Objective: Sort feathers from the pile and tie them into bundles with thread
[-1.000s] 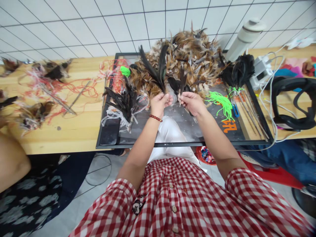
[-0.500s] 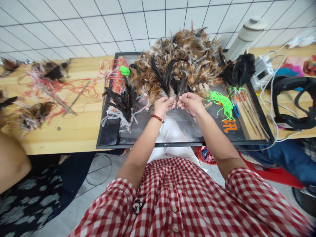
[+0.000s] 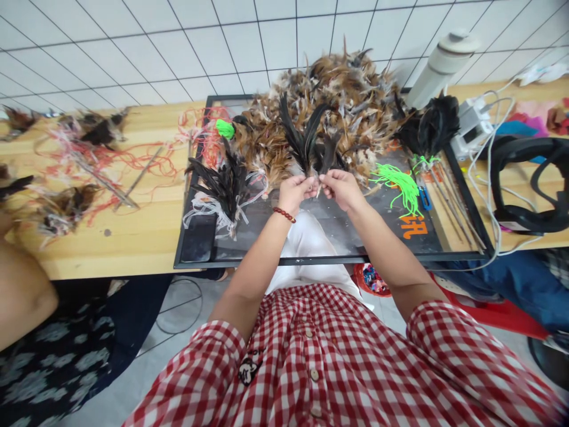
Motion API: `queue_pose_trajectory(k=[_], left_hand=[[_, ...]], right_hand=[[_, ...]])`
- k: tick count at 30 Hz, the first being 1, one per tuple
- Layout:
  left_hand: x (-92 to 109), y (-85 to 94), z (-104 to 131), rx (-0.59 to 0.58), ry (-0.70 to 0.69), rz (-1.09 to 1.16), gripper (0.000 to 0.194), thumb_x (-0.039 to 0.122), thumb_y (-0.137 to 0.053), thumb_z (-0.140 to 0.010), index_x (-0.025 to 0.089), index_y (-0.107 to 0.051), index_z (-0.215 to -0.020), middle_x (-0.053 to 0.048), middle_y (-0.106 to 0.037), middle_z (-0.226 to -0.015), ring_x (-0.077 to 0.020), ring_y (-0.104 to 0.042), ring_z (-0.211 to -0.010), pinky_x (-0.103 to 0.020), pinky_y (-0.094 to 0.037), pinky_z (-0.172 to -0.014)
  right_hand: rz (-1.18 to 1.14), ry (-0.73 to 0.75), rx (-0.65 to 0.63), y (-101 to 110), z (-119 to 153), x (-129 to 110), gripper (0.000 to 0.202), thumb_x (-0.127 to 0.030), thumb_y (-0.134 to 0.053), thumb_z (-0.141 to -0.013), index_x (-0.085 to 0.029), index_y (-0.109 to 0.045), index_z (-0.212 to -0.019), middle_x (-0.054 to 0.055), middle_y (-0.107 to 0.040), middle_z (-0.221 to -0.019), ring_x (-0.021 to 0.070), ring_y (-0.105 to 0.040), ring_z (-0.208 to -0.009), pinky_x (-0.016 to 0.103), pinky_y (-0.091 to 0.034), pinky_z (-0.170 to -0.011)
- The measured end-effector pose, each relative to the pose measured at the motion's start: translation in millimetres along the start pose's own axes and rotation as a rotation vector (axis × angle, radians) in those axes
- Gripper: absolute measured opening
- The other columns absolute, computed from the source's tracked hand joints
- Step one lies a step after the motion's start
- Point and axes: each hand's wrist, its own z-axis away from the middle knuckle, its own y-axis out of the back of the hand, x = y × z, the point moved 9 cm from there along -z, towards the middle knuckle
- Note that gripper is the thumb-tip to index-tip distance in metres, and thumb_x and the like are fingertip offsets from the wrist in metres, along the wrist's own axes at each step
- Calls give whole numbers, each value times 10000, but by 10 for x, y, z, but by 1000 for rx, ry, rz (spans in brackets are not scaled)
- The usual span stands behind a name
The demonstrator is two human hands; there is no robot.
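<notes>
Over the black tray [image 3: 275, 228], my left hand [image 3: 297, 196] pinches a small bunch of long black feathers [image 3: 302, 139] by the quills, tips fanned upward. Almost touching it, my right hand [image 3: 342, 188] is closed on a dark feather [image 3: 329, 153], its fingertips at the quill ends. Behind both hands rises a large heap of brown feathers [image 3: 338, 95]. A bundle of black feathers with white ties [image 3: 229, 187] lies to the left. Bright green cords [image 3: 400, 187] lie to the right of my right hand.
Thin sticks [image 3: 456, 204] and more black feathers [image 3: 431, 127] are at the tray's right. A pale bottle [image 3: 442, 68], a white charger [image 3: 473, 127] with cables and a black headset [image 3: 531, 184] stand beyond. A phone [image 3: 198, 242] lies front left. Another person's arm [image 3: 24, 290] is at left.
The black feathers in my left hand have shifted slightly right and now stand closer to the dark feather in my right hand. My hands have drawn slightly nearer each other.
</notes>
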Motion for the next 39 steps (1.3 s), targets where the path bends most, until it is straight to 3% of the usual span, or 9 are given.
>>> queue_pose_trajectory(k=[5, 11, 16, 19, 23, 28, 32, 35, 39], left_hand=[[-54, -36, 26, -52, 98, -54, 234, 257, -825, -787, 128, -639, -726, -23, -714, -651, -114, -704, -622, -244, -573, -681], [-103, -166, 94, -222, 156, -121, 289, 333, -866, -739, 113, -681, -768, -78, -762, -736, -137, -729, -645, -236, -565, -649], [-45, -101, 52, -123, 120, -23, 239, 300, -814, -806, 134, -647, -767, -29, -735, -686, -104, -699, -604, -230, -565, -669], [7, -62, 42, -63, 98, 30, 178, 251, -765, -850, 138, -648, -777, -19, -731, -679, -73, -637, -531, -213, -541, -620], [20, -116, 70, -98, 95, 1, 162, 214, -757, -846, 137, -654, -748, -26, -738, -691, -78, -632, -538, -222, -548, -627], [109, -29, 37, 10, -20, 36, 169, 232, -745, -862, 150, -632, -768, -9, -723, -695, -86, -674, -589, -222, -555, -674], [175, 75, -24, 91, -100, 63, 136, 240, -703, -899, 161, -622, -824, 13, -703, -684, -73, -691, -637, -187, -547, -692], [214, 101, -52, 102, -149, 98, 92, 191, -675, -909, 155, -630, -837, 17, -696, -691, -73, -688, -629, -203, -548, -708], [231, 99, -57, 102, -176, 91, 103, 174, -672, -904, 150, -622, -818, 19, -689, -686, -69, -689, -634, -193, -536, -700]], right_hand=[[57, 198, -13, 0, 6, -137, 450, -518, -847, -624, -202, -528, -588, -76, -463, -448, 45, -361, -425, 193, -275, -419], [151, 262, 64, 58, -6, -162, 407, -528, -825, -583, -194, -595, -621, -64, -468, -548, 72, -389, -545, 237, -358, -534], [340, 421, 6, 27, 36, -299, 508, -581, -798, -654, -196, -722, -978, 19, -639, -854, 130, -536, -704, 296, -491, -687], [675, 639, -53, -98, 178, -449, 716, -573, -862, -622, -247, -681, -1233, 85, -648, -1131, 223, -607, -954, 383, -532, -876], [894, 743, -57, -180, 284, -492, 665, -559, -772, -775, -275, -614, -1355, 116, -629, -1247, 290, -607, -1109, 456, -510, -995], [833, 711, 40, 111, 182, -596, 592, -516, -819, -750, -217, -683, -1243, 103, -681, -1125, 216, -627, -904, 374, -521, -870], [938, 459, 94, 423, 7, -543, 297, -424, -792, -797, -133, -746, -837, 70, -675, -728, 132, -540, -659, 314, -447, -713], [1220, 251, 12, 385, 2, -388, 270, -411, -855, -697, -166, -744, -721, 47, -648, -620, 144, -533, -616, 307, -396, -650], [1436, 194, -40, 212, 90, -327, 91, -295, -790, -695, -209, -763, -710, 67, -708, -688, 200, -615, -696, 303, -387, -651]])
